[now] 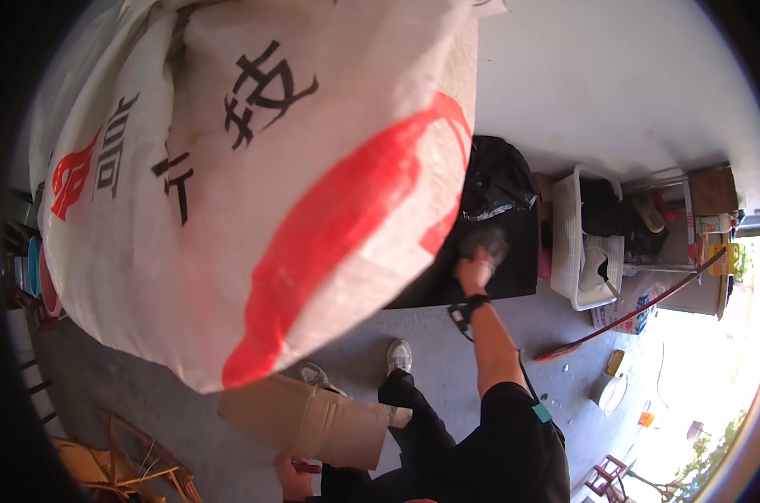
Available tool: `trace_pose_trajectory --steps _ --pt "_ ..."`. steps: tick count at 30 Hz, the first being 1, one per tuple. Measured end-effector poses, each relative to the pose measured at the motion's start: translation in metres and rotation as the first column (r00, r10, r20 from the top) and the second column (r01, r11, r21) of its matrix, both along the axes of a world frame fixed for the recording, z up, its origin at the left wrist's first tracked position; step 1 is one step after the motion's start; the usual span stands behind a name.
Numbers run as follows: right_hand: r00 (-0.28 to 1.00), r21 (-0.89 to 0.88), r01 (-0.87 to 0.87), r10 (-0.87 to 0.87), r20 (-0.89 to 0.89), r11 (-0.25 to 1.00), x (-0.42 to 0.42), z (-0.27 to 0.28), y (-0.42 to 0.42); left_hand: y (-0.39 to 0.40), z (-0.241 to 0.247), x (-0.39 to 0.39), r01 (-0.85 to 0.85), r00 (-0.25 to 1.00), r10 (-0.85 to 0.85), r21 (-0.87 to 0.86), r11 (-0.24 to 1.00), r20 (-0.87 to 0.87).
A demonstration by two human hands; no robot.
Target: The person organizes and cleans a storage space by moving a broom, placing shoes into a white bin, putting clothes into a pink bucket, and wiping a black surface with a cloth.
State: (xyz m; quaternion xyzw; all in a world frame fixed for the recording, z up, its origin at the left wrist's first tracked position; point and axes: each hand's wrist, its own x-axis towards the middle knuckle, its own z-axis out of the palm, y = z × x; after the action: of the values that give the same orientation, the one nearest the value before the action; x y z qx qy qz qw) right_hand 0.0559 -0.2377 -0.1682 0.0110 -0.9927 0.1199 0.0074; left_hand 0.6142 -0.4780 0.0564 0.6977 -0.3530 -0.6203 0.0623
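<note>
My right hand (474, 271), with a black band at the wrist, reaches over a black flat-topped surface (512, 267). It is at a blurred, dark, partly see-through object (488, 244) whose kind I cannot tell. Low in the view my left hand (295, 481) is closed around a small red object (305, 466), possibly a handle. Beside that hand a folded piece of brown cardboard (329, 421) lies across my legs and hides part of them. A large white woven sack (354, 251) with red and black printing fills the upper left, very near the camera.
Against the wall are a black plastic bag (496, 179), a white plastic basket (565, 245) holding shoes and dark items, and a metal rack (656, 267). A long red-ended stick (644, 308) leans there. Wooden furniture (116, 462) stands lower left; a round metal container (609, 393) and stool (606, 475) are right.
</note>
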Motion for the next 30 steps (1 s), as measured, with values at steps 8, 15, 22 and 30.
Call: trace_pose_trajectory --steps 8,15,22,30 --pt "0.713 -0.326 -0.63 0.692 0.118 0.705 0.107 0.043 -0.202 -0.001 -0.013 0.017 0.142 0.989 -0.146 -0.159 0.977 -0.016" --pt "0.534 -0.326 -0.732 0.801 0.27 0.598 0.091 0.109 -0.229 0.0 -0.013 0.042 0.775 0.536 -0.646 -0.62 0.121 0.544" --pt "0.76 -0.117 -0.647 0.649 -0.023 0.753 0.068 0.092 -0.22 0.023 0.004 -0.008 0.08 0.988 -0.069 0.075 0.994 -0.135" --pt "0.467 -0.114 -0.871 0.878 0.102 0.477 0.129 0.072 -0.138 0.022 -0.024 -0.006 -0.284 0.949 0.308 0.23 0.931 -0.075"
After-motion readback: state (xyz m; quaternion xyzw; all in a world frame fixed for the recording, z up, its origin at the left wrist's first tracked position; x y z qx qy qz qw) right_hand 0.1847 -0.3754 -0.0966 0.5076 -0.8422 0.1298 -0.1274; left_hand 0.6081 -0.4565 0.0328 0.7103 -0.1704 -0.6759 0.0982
